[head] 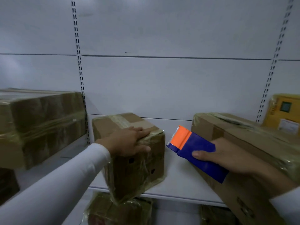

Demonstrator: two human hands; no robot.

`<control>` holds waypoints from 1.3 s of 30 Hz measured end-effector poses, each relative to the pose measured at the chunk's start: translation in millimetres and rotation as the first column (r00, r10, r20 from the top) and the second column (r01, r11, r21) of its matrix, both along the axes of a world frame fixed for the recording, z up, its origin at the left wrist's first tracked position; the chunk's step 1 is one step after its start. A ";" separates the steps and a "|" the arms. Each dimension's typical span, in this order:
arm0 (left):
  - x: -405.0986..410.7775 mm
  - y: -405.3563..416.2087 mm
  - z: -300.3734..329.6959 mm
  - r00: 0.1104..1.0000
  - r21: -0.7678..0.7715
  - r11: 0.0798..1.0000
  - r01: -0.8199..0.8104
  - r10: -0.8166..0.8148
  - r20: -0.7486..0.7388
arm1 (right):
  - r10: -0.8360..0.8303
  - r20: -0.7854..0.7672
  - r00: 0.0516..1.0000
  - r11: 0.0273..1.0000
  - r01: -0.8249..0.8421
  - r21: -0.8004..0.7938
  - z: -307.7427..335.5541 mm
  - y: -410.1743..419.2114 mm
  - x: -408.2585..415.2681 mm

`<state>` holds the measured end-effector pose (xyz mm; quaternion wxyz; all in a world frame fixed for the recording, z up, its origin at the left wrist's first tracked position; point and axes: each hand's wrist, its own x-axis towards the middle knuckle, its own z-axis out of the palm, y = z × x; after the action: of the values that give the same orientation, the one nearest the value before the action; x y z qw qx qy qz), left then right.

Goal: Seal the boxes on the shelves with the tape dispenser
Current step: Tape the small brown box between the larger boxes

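Note:
A small brown cardboard box [139, 169] with clear tape across its top and corners stands on the white shelf [177, 181], its front corner overhanging the shelf edge. My left hand [128, 142] rests on the box's top near edge, fingers flat on top and thumb down the front face. My right hand [230, 158] grips a blue tape dispenser [196, 151] with an orange front and a toothed blade; it hovers just right of the small box, blade pointing at it. A larger taped box [253, 140] lies under my right hand.
A big taped box [40, 124] sits on the left shelf section. A yellow box [282, 112] stands at the far right. More wrapped boxes [116, 210] show on the shelf below. Slotted uprights [79, 67] run up the white back panel.

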<state>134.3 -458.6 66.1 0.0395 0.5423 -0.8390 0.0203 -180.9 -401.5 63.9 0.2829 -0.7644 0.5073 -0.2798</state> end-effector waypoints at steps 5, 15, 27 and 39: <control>16.5 10.9 -0.3 0.981 0.003 0.981 0.193 -0.193 -0.020 | 0.101 -0.040 0.994 0.995 -0.100 0.032 11.9 24.7 2.7; 16.7 16.7 -24.7 0.971 -0.367 0.912 0.185 -0.228 -0.077 | 0.098 -0.056 0.994 0.992 -0.093 0.083 16.0 53.5 34.2; 28.6 16.7 -18.3 0.986 -0.463 0.874 0.150 -0.167 0.005 | 0.021 -0.025 0.999 0.995 -0.019 0.097 10.0 65.8 52.6; 55.0 40.8 -20.5 0.843 -0.407 0.892 0.196 -0.365 -0.394 | 0.092 -0.065 0.994 0.993 -0.086 0.085 12.2 53.0 62.1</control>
<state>189.3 -417.8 45.6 0.3360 0.3847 -0.8590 0.0345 -118.8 -348.4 76.1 0.3087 -0.7832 0.4933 -0.2191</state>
